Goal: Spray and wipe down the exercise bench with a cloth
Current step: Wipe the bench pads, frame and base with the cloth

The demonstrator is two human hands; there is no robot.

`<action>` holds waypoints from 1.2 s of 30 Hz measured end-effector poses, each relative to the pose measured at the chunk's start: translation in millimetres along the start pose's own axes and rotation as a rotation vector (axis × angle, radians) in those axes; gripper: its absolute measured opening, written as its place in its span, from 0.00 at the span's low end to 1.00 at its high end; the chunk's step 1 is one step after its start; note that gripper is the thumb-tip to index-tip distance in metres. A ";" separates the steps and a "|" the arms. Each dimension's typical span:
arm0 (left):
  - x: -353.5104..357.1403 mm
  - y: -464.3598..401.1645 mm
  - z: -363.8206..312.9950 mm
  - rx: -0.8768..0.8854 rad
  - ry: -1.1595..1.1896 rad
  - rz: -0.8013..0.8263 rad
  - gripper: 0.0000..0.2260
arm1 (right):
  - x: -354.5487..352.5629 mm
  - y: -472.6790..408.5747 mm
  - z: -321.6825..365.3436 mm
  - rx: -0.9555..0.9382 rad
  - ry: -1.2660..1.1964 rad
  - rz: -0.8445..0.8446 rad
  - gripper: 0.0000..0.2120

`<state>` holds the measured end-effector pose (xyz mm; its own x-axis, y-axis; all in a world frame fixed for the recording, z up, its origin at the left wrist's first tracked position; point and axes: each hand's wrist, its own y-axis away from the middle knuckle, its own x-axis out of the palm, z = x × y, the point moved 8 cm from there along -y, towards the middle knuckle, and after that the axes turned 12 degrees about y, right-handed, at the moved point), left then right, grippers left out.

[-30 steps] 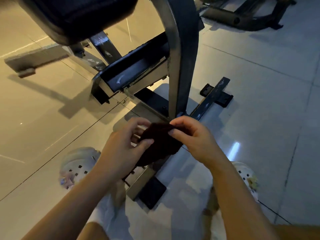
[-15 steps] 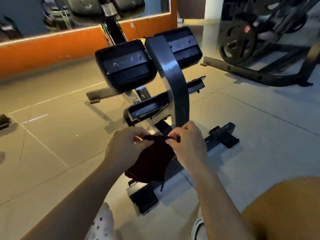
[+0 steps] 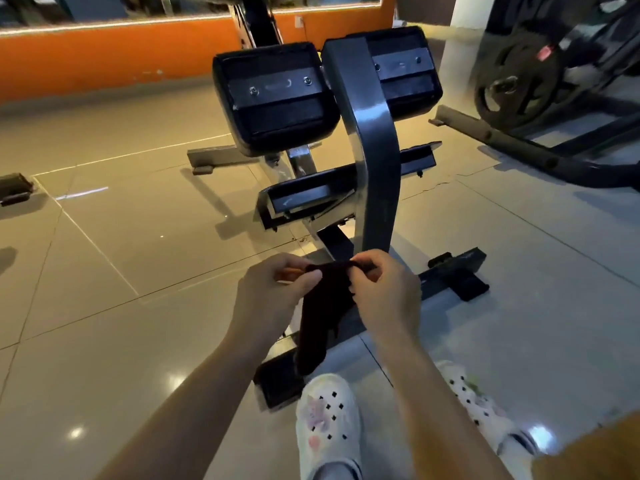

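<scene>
- The step in hand looks like readying the cloth point(image 3: 320, 317) for wiping: it is held up by its top edge and hangs free, so folding it into a flat pad would seem the sensible move before it meets the exercise bench point(image 3: 372, 161).
- To do that well, keep the top edge taut between both hands, bring the corners together evenly, and avoid letting the loose tail drag on the floor point(image 3: 104, 306) or catch the bench's base bar at lower centre.
- No spray bottle shows anywhere in the frame, so whether the spraying is done cannot be told.
- The left hand point(image 3: 270, 299), centre of the frame, pinches the cloth's upper left corner, thumb and fingers point(image 3: 308, 280) closed on the fabric.
- The right hand point(image 3: 384, 292), just right of it, grips the upper right corner, its fingers curled over the edge.
- The cloth is dark and narrow; it spans the short gap between the two hands and droops toward lower centre, ending above a white clog point(image 3: 327, 420).
- The bench stands in the upper centre, beyond the hands: two black pads point(image 3: 273, 98) either side of a curved grey upright, which comes down just behind the fingers without touching them.
</scene>
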<state>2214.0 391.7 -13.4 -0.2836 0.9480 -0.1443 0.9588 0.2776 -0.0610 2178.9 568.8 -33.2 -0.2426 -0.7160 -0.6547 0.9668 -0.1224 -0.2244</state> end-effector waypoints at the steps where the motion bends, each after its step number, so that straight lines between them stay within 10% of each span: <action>1: 10.9 -8.3 2.0 0.019 0.003 0.007 0.06 | -0.8 -8.9 -6.3 -0.014 -0.014 -0.036 0.05; 14: 101.9 -151.9 -48.4 0.439 0.044 -0.065 0.06 | -22.4 -182.3 -4.2 -0.444 -0.068 -0.605 0.12; 20: 90.9 -172.7 -27.0 0.514 -0.283 -0.268 0.11 | 34.7 -224.8 10.7 -0.650 0.130 -0.637 0.26; 28: 82.0 -182.1 39.4 0.461 -1.156 -0.239 0.28 | 104.5 -186.5 -81.3 -0.523 0.199 -0.622 0.39; 36: 83.3 -191.7 52.4 0.552 -1.217 -0.318 0.30 | 160.2 -155.9 -133.9 -0.162 0.036 -0.510 0.37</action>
<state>2005.7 409.3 -65.5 -0.5986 0.0429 -0.7999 0.7999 0.0869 -0.5939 1978.5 565.2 -199.7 -0.6837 -0.5687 -0.4573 0.7014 -0.3390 -0.6271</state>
